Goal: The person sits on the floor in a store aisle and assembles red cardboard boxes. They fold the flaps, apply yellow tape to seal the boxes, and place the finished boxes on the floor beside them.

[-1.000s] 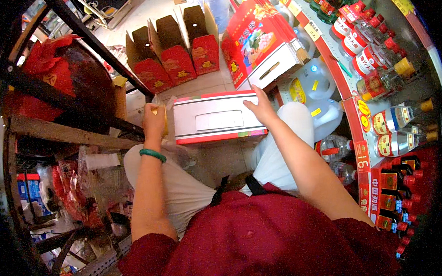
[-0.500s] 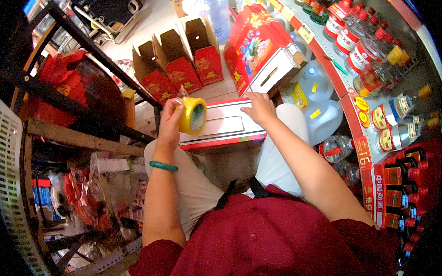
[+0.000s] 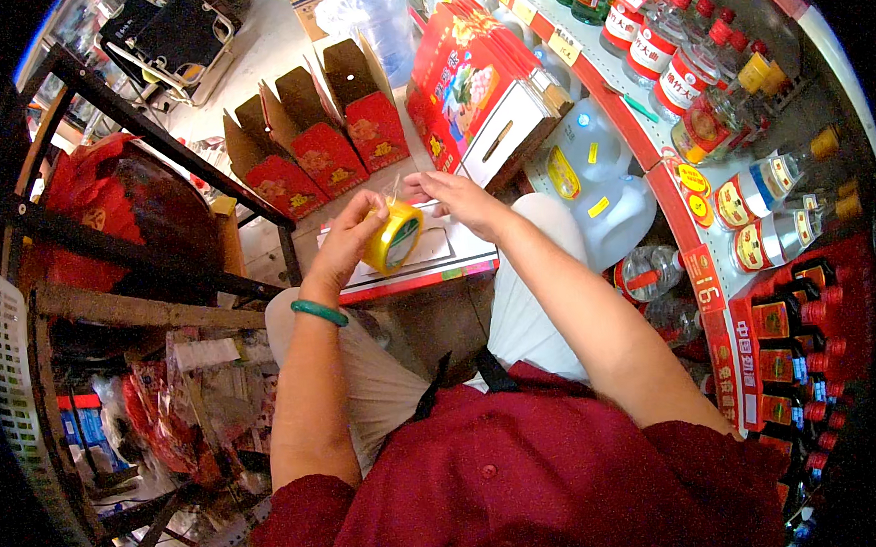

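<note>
My left hand (image 3: 349,237) grips a roll of yellow packing tape (image 3: 393,242) above a white-topped carton with red edges (image 3: 465,254) between my knees. A short clear end of tape (image 3: 396,188) sticks up from the roll. My right hand (image 3: 459,201) is raised beside that end, its fingers stretched out toward it and holding nothing that I can see. Whether a fingertip touches the tape cannot be made out. Part of the carton's top is hidden by the roll and my hands.
Beyond the carton stand three open red boxes (image 3: 376,133). Flattened red cartons (image 3: 468,89) lean right of them. A bottle shelf (image 3: 640,159) runs along my right, with large clear jugs (image 3: 608,210) beside it. At left is a dark metal rack (image 3: 139,240).
My right hand has lifted off the carton and moved left to the tape's loose end. The roll, still in my left hand, has turned and shifted slightly right.
</note>
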Tool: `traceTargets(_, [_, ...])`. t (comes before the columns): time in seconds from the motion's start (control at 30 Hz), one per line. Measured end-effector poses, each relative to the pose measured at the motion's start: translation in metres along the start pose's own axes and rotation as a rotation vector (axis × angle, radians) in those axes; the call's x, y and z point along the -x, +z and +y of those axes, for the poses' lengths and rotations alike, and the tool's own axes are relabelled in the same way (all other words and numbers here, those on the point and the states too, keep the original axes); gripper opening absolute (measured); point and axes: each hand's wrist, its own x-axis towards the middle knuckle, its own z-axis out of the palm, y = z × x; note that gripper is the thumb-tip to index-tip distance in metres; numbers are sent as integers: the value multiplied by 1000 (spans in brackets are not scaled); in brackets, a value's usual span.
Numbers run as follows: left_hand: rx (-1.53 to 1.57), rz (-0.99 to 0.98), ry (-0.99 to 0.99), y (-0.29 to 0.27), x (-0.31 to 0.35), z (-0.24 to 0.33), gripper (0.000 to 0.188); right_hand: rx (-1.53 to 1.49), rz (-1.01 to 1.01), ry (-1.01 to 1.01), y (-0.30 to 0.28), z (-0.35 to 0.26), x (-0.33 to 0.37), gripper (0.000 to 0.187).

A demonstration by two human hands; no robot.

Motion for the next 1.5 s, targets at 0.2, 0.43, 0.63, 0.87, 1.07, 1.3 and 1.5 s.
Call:
traceTargets(0.2, [-120,-59,21,5,-3,10,13,160,-199,-87,-7,-16,-2,29])
traceTargets(0.43, [-97,-15,-30,11,-11,10,12,442,150,-286,-3,-20,5,17])
traceTargets(0.63, [-129,25,8,19,-14,5,13,877,562,-407,18,-28,28,14])
traceTargets(0.87, [-190,56,-2,21,-14,4,12,780,608,-518,-8,-41,23,30])
traceTargets(1.07, [-235,25,5,26,-15,9,10,766,353,-375,3,-41,17,27])
traceTargets(1.3, [-212,39,35,24,-16,3,11,968,379,-525,7,-33,21,16])
traceTargets(1.5, [-230,31,60,28,-19,0,16,830,408,-538,5,-37,17,14])
